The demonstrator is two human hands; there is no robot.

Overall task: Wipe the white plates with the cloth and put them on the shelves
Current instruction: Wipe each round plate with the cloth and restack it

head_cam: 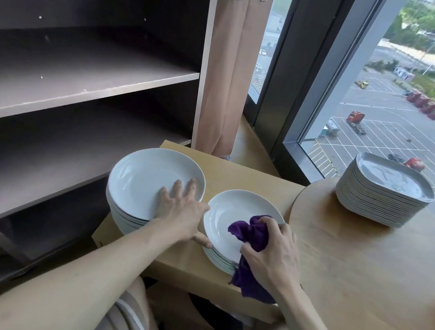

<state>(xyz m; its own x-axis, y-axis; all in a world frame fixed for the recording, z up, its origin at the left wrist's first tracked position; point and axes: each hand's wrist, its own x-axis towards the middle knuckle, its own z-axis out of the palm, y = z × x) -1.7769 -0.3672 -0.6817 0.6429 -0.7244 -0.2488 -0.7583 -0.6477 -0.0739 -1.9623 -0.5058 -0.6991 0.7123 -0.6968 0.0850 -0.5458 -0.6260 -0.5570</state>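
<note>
Two stacks of round white plates stand on a small wooden table [187,264]. My left hand [182,211] lies flat with spread fingers on the top plate of the larger left stack [144,178], its thumb touching the rim of the right stack [230,216]. My right hand [271,250] is closed around a purple cloth [251,232] pressed onto the top plate of the right stack. Part of the cloth hangs down over the plates' near edge. The brown shelves [80,76] at the left hold nothing.
A third stack of squarish white plates [383,191] sits on a round wooden table [367,264] at the right, by the window. A beige curtain [228,65] hangs beside the shelf unit. My knees and shoes show below the small table.
</note>
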